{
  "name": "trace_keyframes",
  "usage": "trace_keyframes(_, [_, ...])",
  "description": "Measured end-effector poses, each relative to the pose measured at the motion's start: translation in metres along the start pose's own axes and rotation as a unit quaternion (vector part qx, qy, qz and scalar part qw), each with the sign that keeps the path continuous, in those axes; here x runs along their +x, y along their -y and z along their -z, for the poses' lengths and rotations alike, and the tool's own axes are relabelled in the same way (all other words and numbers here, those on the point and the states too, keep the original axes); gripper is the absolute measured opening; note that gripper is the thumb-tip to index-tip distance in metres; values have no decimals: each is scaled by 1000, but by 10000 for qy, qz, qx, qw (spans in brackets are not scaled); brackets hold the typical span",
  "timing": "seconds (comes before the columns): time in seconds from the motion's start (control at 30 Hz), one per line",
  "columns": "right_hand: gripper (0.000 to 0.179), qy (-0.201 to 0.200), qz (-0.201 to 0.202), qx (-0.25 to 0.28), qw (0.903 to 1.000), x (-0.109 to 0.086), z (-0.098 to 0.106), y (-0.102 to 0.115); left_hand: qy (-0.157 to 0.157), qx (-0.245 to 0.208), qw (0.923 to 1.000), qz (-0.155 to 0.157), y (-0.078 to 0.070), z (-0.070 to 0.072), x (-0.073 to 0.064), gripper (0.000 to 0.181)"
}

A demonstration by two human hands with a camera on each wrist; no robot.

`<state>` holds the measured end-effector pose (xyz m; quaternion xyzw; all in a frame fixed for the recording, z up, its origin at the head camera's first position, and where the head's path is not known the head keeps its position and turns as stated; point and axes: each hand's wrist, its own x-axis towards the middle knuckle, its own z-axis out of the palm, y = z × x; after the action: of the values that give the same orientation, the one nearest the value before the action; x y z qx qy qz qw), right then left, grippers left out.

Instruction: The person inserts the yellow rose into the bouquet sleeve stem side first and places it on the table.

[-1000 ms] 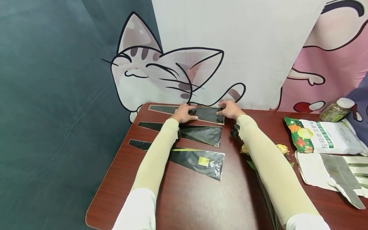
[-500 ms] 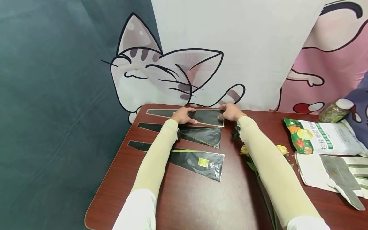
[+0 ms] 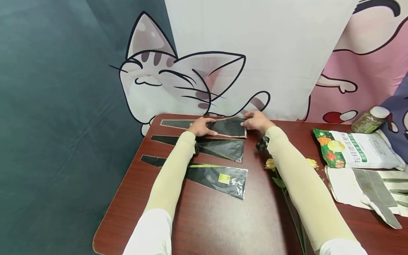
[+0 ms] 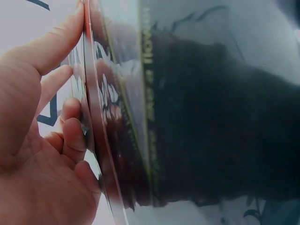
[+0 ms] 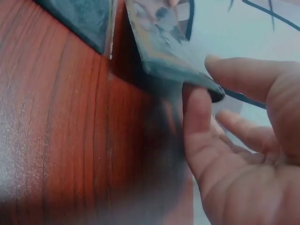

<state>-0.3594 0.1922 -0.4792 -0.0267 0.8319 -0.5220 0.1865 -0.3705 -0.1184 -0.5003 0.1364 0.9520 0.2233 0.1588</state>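
The left hand (image 3: pixel 200 126) gripped the far sleeve (image 3: pixel 230 126) with curled fingers while the right hand (image 3: pixel 257 121) pinched its right end, middle sleeve (image 3: pixel 227 147) and near sleeve (image 3: pixel 208 176) lying on the surface (image 3: pixel 207 219)

Head view looks down; wrist views are close, the right sharing its table (image 3: pixel 216 223).

Reddish-brown wood-grain table (image 3: pixel 134 219) before a printed fabric backdrop (image 3: pixel 220 21)
Plain dark-teal section (image 3: pixel 57 113) at left, white section (image 3: pixel 274 49) in the middle, pink section (image 3: pixel 369 67) at right; smiling striped cartoon cat (image 3: pixel 149 79) above the table's far edge; pale glare (image 3: pixel 220 225) on the wood.
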Motion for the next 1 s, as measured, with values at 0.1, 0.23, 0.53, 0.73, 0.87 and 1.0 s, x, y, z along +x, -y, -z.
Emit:
trace_keyframes(0.1, [78,114,-167,594,9980,-2,2,-1,-17,-14,10000,-45,1,0,-1,75])
trace_keyframes(0.23, [72,206,-403,934,9946,-4,4,-4,17,-26,10000,-67,1,0,-1,76])
trace_keyframes(0.53, [22,222,-566,831,9947,-7,2,-6,-70,-130,9999,-40,-3,0,1,76])
trace_keyframes(0.73, [23,161,-538,807,9952,-6,-1,-8,-348,-259,9990,-128,-15,-2,-2,61])
trace_keyframes(0.87, [27,149,-506,745,9958,-8,-1,-8,-416,-649,9953,-593,-33,-5,-1,49])
trace_keyframes(1.0, [31,146,-464,704,9963,-8,-2,-7,-485,-1120,9888,-864,-53,-9,0,41])
